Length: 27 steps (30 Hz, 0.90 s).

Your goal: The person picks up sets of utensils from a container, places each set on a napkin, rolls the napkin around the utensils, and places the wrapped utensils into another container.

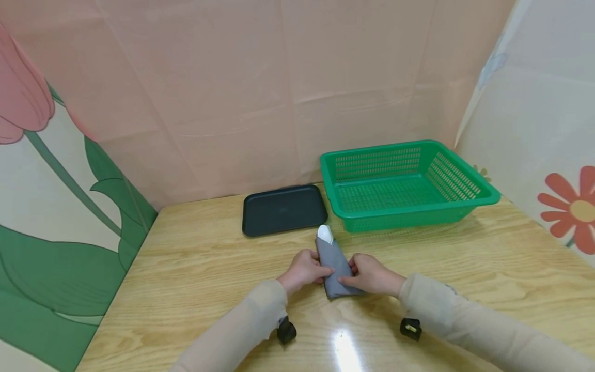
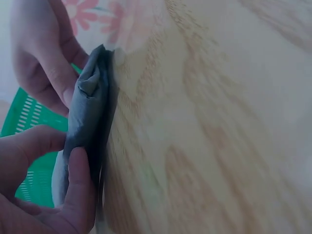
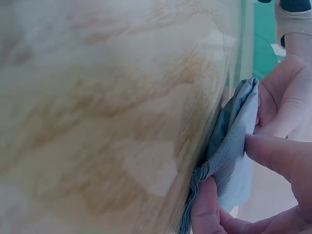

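A grey napkin (image 1: pixel 332 266) lies wrapped into a narrow cone near the middle of the wooden table. The white rounded end of a spoon-like utensil (image 1: pixel 324 234) sticks out at its far end; the rest is hidden inside. My left hand (image 1: pixel 304 269) grips the wrap's left side, thumb on top. From the right, my right hand (image 1: pixel 372 275) pinches its loose edge between thumb and fingers. Seen from the left wrist, the napkin (image 2: pixel 87 114) is a thick roll close over the table. Crumpled layers of the napkin (image 3: pixel 229 146) show at the right fingertips in the right wrist view.
A black tray (image 1: pixel 284 211) lies flat at the back, beyond the napkin. To its right stands a green slotted basket (image 1: pixel 404 213). Both are near the pink-covered wall (image 1: pixel 223 103) behind the table (image 1: pixel 195 258). Each wrist carries a small black camera.
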Each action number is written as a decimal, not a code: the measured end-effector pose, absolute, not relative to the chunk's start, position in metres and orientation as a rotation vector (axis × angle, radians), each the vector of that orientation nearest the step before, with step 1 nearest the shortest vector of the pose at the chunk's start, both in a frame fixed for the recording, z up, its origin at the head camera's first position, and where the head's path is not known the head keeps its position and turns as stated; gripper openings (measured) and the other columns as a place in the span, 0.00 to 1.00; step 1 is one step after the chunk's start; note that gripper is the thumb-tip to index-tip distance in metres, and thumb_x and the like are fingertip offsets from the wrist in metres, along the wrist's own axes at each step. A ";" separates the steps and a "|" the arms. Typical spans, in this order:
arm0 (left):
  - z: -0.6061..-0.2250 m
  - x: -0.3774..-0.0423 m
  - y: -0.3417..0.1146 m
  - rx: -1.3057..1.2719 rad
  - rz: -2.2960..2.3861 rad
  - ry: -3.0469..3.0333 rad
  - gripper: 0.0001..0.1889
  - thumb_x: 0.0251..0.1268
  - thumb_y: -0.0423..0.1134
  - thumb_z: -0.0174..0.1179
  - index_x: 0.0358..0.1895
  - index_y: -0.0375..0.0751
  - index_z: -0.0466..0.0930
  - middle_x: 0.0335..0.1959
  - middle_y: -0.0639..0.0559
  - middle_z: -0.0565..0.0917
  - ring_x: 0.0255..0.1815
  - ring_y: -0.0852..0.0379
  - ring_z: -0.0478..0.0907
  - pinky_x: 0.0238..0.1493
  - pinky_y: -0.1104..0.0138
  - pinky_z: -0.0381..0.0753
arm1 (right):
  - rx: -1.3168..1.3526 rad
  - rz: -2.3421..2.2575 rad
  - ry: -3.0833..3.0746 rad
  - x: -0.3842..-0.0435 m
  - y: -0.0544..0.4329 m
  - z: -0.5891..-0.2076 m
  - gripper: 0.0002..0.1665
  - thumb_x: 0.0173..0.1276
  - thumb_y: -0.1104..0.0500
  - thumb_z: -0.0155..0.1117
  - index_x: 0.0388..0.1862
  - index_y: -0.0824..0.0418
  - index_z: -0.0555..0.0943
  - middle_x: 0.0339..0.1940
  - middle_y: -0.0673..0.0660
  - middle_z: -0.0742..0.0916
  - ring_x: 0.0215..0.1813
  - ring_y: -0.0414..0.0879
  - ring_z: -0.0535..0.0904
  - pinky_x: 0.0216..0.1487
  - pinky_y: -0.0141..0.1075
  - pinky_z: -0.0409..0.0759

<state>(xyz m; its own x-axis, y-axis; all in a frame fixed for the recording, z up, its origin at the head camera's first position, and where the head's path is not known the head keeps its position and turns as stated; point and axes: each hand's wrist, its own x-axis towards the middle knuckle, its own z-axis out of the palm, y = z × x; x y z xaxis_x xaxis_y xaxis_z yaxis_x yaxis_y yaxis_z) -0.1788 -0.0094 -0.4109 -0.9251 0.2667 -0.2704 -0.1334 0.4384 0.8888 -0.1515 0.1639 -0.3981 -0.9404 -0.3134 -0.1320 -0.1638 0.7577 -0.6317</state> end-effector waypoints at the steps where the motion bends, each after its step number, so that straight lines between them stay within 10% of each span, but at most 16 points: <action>1: -0.411 -0.179 -0.009 0.116 1.493 2.311 0.10 0.50 0.30 0.65 0.34 0.30 0.76 0.19 0.50 0.80 0.19 0.64 0.75 0.24 0.72 0.79 | -0.377 -0.951 2.724 -0.151 0.164 -0.398 0.19 0.57 0.57 0.69 0.35 0.73 0.76 0.29 0.59 0.83 0.32 0.44 0.76 0.32 0.33 0.75; 14: -0.410 -0.175 -0.009 0.142 1.442 2.343 0.09 0.51 0.30 0.63 0.34 0.31 0.75 0.21 0.54 0.70 0.22 0.62 0.68 0.23 0.74 0.69 | -0.382 -0.978 2.720 -0.146 0.164 -0.399 0.21 0.57 0.58 0.69 0.38 0.74 0.75 0.32 0.61 0.83 0.36 0.46 0.78 0.36 0.37 0.78; 27: -0.411 -0.167 -0.008 0.131 1.573 2.251 0.22 0.54 0.30 0.60 0.53 0.27 0.67 0.49 0.37 0.78 0.46 0.54 0.75 0.47 0.63 0.78 | -0.484 -1.044 2.766 -0.138 0.163 -0.400 0.18 0.57 0.60 0.69 0.36 0.73 0.75 0.29 0.58 0.82 0.33 0.43 0.76 0.30 0.30 0.74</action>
